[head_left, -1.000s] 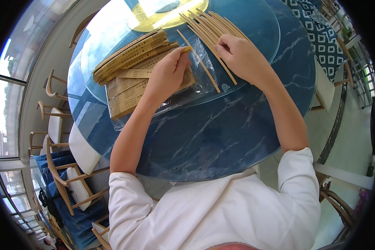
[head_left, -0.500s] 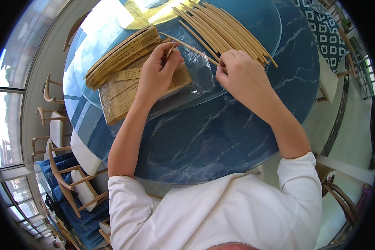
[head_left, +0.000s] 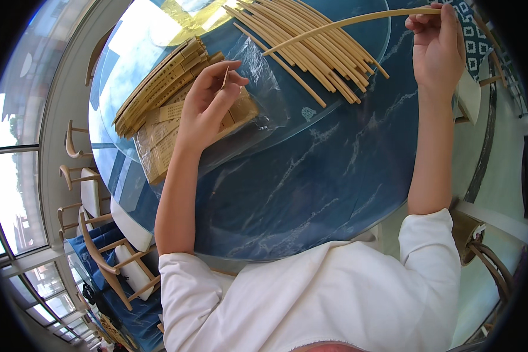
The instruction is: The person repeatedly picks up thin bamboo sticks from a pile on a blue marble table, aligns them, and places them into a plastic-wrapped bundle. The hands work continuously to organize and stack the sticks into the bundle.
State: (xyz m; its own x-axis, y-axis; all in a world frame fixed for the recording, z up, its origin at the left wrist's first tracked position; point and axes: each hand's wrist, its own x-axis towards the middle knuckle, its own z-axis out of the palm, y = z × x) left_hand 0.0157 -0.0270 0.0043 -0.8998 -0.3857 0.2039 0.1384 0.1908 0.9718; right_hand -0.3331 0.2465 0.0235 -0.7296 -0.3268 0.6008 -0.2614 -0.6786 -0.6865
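Observation:
My right hand, raised at the far right of the table, pinches one end of a long tan chopstick. The chopstick stretches left over a fanned pile of similar chopsticks. My left hand is closed with fingertips together on a thin brown strip, seen nearly edge-on; its colour matches the paper sleeves. Below and beside that hand lie a stack of printed brown paper sleeves and a clear plastic bag with more sleeves in it, partly hidden by the hand.
A glass turntable lies on the round blue marbled table, with a yellow round piece at its far side. Wooden chairs stand at the left by the windows. A patterned cloth hangs at the far right.
My right hand has moved right and away from me, drawing the chopstick away from beside my left hand. My left hand has shifted slightly left, keeping the thin strip.

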